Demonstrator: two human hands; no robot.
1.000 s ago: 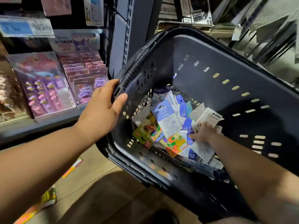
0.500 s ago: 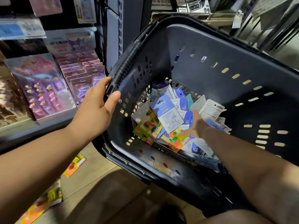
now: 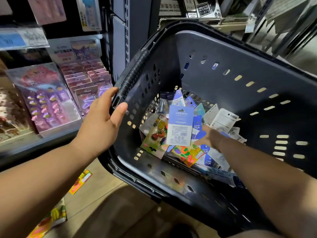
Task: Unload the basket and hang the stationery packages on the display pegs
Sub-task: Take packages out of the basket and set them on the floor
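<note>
A dark grey plastic basket (image 3: 214, 54) is tilted toward me. My left hand (image 3: 103, 124) grips its rim beside the ribbed black handle (image 3: 132, 78). Several stationery packages lie in a loose heap on the basket floor. Among them are fruit-eraser cards (image 3: 157, 134), blue 15 cm ruler packs (image 3: 197, 124) and white-backed cards (image 3: 223, 119). My right hand (image 3: 211, 139) reaches down into the heap. It pinches the lower right corner of a blue-and-white package (image 3: 180, 126), which stands upright over the others. The fingertips are partly hidden behind that package.
Shelves on the left hold pink and purple blister cards (image 3: 44, 100) and stacked pink packs (image 3: 85, 79). A grey slotted upright (image 3: 127, 31) stands behind the basket. Two colourful packages (image 3: 80, 181) (image 3: 49, 219) lie on the wooden floor below. Boxed goods sit on a shelf (image 3: 202, 7) at the back.
My right hand slid left across the heap to the blue-and-white package, which turned from tilted to upright. The basket shifted a little; my left hand kept its grip on the rim.
</note>
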